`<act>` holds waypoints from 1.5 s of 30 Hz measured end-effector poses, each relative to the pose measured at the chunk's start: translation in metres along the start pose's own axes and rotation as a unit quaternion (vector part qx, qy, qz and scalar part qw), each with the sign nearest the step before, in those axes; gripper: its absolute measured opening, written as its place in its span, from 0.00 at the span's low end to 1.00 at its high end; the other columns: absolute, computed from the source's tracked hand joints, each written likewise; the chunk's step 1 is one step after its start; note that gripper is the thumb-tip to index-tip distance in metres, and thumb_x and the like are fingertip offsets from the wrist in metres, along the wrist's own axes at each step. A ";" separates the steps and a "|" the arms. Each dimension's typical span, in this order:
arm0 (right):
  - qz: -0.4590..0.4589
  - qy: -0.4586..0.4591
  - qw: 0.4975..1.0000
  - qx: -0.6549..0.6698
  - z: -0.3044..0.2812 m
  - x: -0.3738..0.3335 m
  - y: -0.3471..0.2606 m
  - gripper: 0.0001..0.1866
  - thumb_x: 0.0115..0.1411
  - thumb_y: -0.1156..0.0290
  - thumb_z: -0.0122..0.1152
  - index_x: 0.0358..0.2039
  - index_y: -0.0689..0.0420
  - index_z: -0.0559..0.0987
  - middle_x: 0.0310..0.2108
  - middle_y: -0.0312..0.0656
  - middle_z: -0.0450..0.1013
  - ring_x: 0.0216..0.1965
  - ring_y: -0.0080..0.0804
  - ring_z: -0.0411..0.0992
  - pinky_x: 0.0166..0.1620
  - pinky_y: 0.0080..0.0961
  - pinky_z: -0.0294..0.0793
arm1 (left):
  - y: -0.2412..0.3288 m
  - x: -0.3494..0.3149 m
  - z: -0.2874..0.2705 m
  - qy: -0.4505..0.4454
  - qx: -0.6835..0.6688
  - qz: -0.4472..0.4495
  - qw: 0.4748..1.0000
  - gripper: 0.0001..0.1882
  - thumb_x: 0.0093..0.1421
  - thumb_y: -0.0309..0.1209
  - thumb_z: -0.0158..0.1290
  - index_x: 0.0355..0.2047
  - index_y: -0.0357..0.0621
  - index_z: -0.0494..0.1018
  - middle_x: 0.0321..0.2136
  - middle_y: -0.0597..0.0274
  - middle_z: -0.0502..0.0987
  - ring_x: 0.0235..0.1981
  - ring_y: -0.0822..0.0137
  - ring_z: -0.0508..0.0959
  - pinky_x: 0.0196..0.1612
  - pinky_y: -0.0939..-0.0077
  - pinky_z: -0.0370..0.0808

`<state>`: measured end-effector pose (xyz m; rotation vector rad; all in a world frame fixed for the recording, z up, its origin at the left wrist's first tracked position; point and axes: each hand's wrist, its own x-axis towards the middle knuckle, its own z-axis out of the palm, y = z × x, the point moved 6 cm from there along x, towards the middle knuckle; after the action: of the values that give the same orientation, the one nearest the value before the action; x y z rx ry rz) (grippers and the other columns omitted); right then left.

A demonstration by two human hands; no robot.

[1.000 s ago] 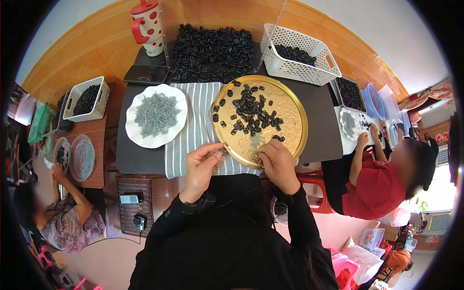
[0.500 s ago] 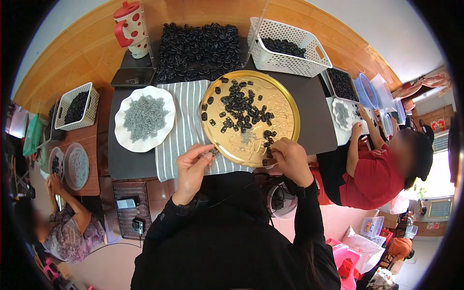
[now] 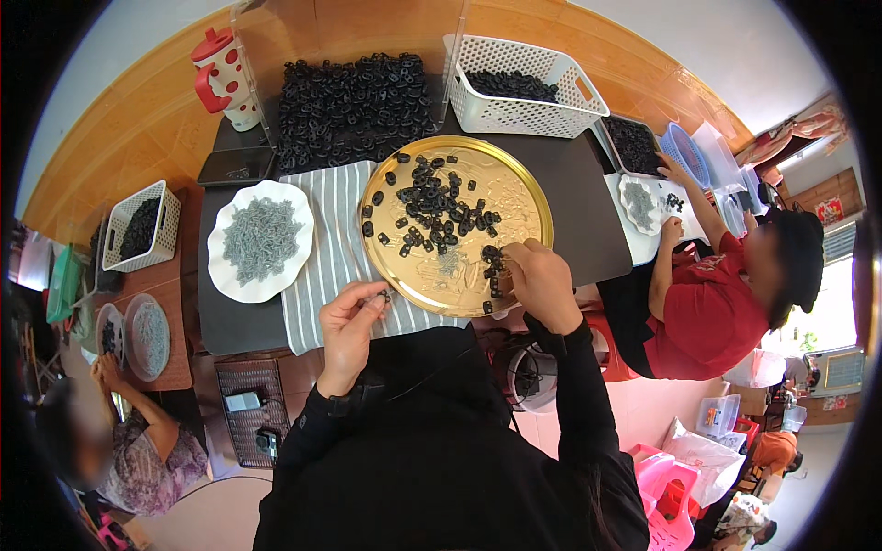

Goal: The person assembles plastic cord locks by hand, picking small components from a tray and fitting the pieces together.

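- Both hands have shifted since the earlier frames: the right hand [image 3: 542, 280] has slid along the near rim of the gold tray [image 3: 524, 197], and the left hand [image 3: 352, 317] has drawn back onto the striped cloth [image 3: 322, 248].
- Left hand pinches one small black plastic piece [image 3: 384, 296] between thumb and fingertips, just off the tray's edge.
- Right hand is curled over a few black pieces [image 3: 491, 257] at the tray's near edge; whether it grips one cannot be told.
- Loose black pieces lie scattered across the tray's middle.
- Risk: the pinched piece sits near the table edge, so a slipped grip would likely drop it to the floor.
- White plate of grey parts [image 3: 260, 239] lies just left of the cloth.
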<state>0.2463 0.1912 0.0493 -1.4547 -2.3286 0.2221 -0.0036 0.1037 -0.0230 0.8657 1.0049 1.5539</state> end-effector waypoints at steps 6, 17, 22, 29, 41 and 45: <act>-0.023 0.003 0.999 -0.032 0.002 0.018 -0.004 0.07 0.52 0.74 0.56 0.33 0.57 0.78 0.26 0.48 0.70 0.30 0.49 0.72 0.32 0.39 0.71 | -0.001 0.000 0.001 0.000 -0.005 0.001 1.000 0.10 0.58 0.16 0.50 0.40 0.32 0.76 0.30 0.63 0.73 0.29 0.75 0.73 0.34 0.84 0.69; 0.019 -0.191 0.974 0.121 0.016 0.008 0.014 0.05 0.49 0.75 0.58 0.27 0.62 0.74 0.28 0.51 0.69 0.30 0.53 0.70 0.32 0.41 0.70 | -0.002 0.000 -0.002 -0.006 -0.018 0.003 1.000 0.11 0.58 0.16 0.50 0.41 0.33 0.76 0.31 0.63 0.72 0.29 0.75 0.72 0.35 0.84 0.69; -0.013 -0.037 0.997 0.073 0.000 0.016 0.017 0.04 0.48 0.77 0.56 0.26 0.62 0.74 0.27 0.50 0.69 0.30 0.52 0.70 0.33 0.41 0.70 | -0.002 0.000 -0.002 -0.017 -0.013 0.008 1.000 0.11 0.58 0.15 0.49 0.41 0.32 0.76 0.31 0.63 0.73 0.30 0.75 0.72 0.36 0.84 0.69; -0.244 -0.041 0.964 -0.094 0.010 0.030 -0.013 0.04 0.44 0.75 0.55 0.24 0.60 0.72 0.25 0.45 0.69 0.32 0.44 0.70 0.37 0.34 0.70 | -0.004 0.001 -0.002 -0.018 -0.015 0.007 1.000 0.11 0.58 0.16 0.49 0.41 0.33 0.76 0.31 0.63 0.73 0.30 0.75 0.73 0.36 0.84 0.69; -0.296 -0.047 0.943 -0.143 0.013 0.031 -0.024 0.06 0.43 0.77 0.56 0.24 0.60 0.71 0.27 0.45 0.67 0.33 0.43 0.68 0.35 0.34 0.69 | 0.000 -0.001 -0.001 -0.009 -0.008 0.007 1.000 0.11 0.57 0.16 0.51 0.40 0.32 0.76 0.33 0.62 0.75 0.29 0.75 0.73 0.36 0.82 0.71; -0.143 0.000 0.985 0.097 -0.010 0.017 -0.042 0.02 0.50 0.83 0.53 0.26 0.64 0.71 0.25 0.45 0.67 0.28 0.41 0.69 0.32 0.31 0.68 | 0.001 -0.003 0.000 0.007 -0.012 -0.014 1.000 0.10 0.57 0.16 0.50 0.39 0.33 0.76 0.30 0.64 0.73 0.27 0.76 0.72 0.33 0.84 0.69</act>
<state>0.2091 0.1868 0.0757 -1.0166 -2.4034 0.3559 -0.0034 0.1004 -0.0218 0.8226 1.0030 1.5479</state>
